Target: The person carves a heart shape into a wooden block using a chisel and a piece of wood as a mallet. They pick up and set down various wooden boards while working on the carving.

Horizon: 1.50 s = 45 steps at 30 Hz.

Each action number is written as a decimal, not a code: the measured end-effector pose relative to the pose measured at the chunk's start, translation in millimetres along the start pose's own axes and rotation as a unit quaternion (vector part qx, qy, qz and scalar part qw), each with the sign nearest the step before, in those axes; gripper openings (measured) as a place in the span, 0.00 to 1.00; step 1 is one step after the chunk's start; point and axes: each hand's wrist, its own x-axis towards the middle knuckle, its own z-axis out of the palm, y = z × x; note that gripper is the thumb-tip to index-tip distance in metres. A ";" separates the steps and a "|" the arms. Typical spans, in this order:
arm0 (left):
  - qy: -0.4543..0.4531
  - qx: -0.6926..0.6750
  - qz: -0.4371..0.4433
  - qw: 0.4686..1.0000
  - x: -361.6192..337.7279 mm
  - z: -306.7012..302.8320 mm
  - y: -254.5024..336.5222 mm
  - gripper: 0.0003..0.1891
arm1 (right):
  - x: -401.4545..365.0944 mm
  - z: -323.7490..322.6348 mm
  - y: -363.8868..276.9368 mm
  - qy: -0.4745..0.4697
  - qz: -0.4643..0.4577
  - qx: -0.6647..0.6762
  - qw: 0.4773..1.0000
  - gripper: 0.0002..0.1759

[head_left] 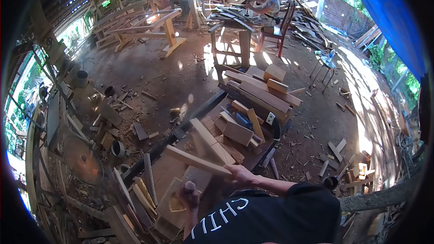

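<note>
My right hand (242, 175) is closed round the near end of a squared wooden bar (194, 160), which slants away to the left over the workbench. Lower down, my left hand (190, 198) is curled into a fist around something with a blunt, rounded top; its kind I cannot make out. Beside that hand lies a pale board (171, 196). Just beyond the bar, a second light beam (212, 141) rests on the bench among several offcuts.
Wood blocks and planks (262, 90) are stacked at the bench's far end. Scraps litter the dirt floor. A person (271, 7) sits on a chair (280, 29) beyond a small table (230, 26). A wooden frame (169, 31) stands at the back left, a stool (325, 65) to the right.
</note>
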 end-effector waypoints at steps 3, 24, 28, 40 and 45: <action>0.034 0.041 0.054 0.997 -0.1 8.5 6.1 0.14 | -2.7 -30.9 -58.1 0.053 -0.050 0.058 0.996 0.27; -0.105 0.195 0.103 0.970 17.5 42.3 3.9 0.09 | -23.7 -51.9 -32.1 0.110 -0.050 -0.085 0.989 0.21; -0.072 0.198 0.055 0.976 16.7 30.5 -0.4 0.12 | -26.7 -69.8 -42.7 0.109 0.018 -0.016 0.994 0.20; -0.018 0.223 0.088 0.971 15.9 29.8 -36.0 0.10 | -24.4 -27.2 -0.2 -0.010 -0.028 -0.091 0.995 0.28; -0.024 0.186 0.075 0.979 17.5 27.7 -33.0 0.12 | -21.8 -23.5 -13.7 0.102 -0.025 0.118 0.987 0.27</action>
